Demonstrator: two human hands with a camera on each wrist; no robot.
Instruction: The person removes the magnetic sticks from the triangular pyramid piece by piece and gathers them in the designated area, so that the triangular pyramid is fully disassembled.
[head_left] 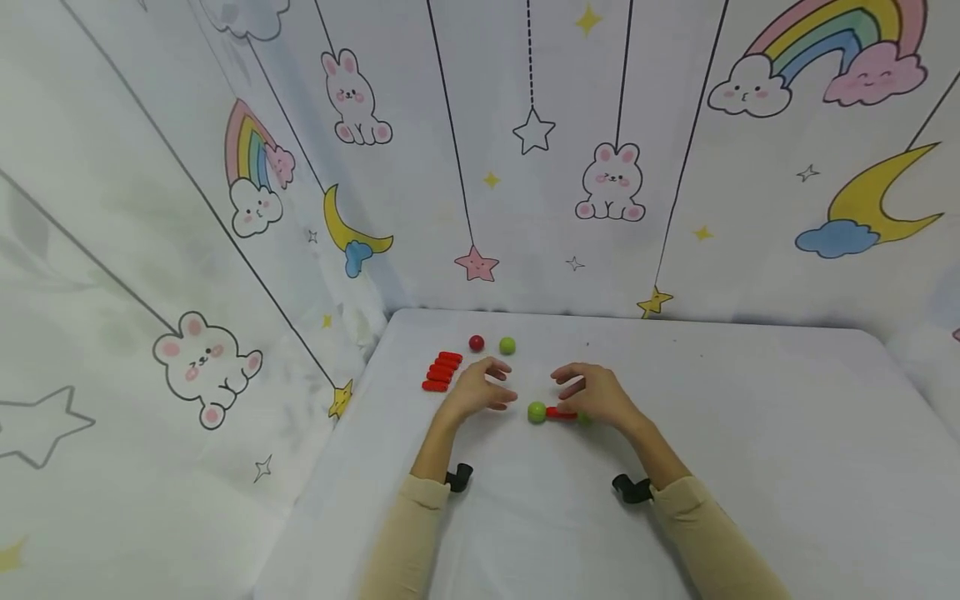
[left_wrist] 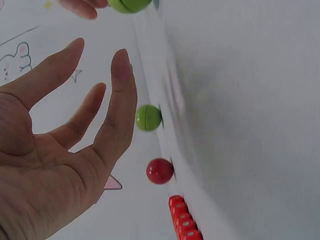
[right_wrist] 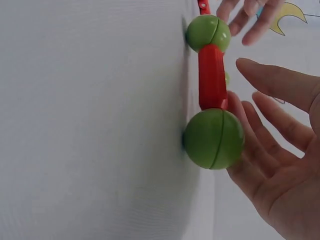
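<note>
A red rod (right_wrist: pixel 212 77) lies on the table with a green ball (right_wrist: pixel 214 139) on its near end and another green ball (right_wrist: pixel 209 33) on its far end. My right hand (head_left: pixel 600 393) hovers right beside this piece with fingers loosely spread, partly hiding its right-hand ball in the head view. In the right wrist view nothing is between thumb and fingers. To the left of the piece, my left hand (head_left: pixel 480 390) is held above the table, fingers relaxed and apart, holding nothing. Its palm shows bare in the left wrist view.
Beyond my left hand sit a loose red ball (head_left: pixel 476 342) and a loose green ball (head_left: pixel 507 345). Several red rods (head_left: pixel 442 371) lie in a row at the left. The white table (head_left: pixel 750 433) meets a patterned cloth backdrop (head_left: pixel 420 183) at the back and left.
</note>
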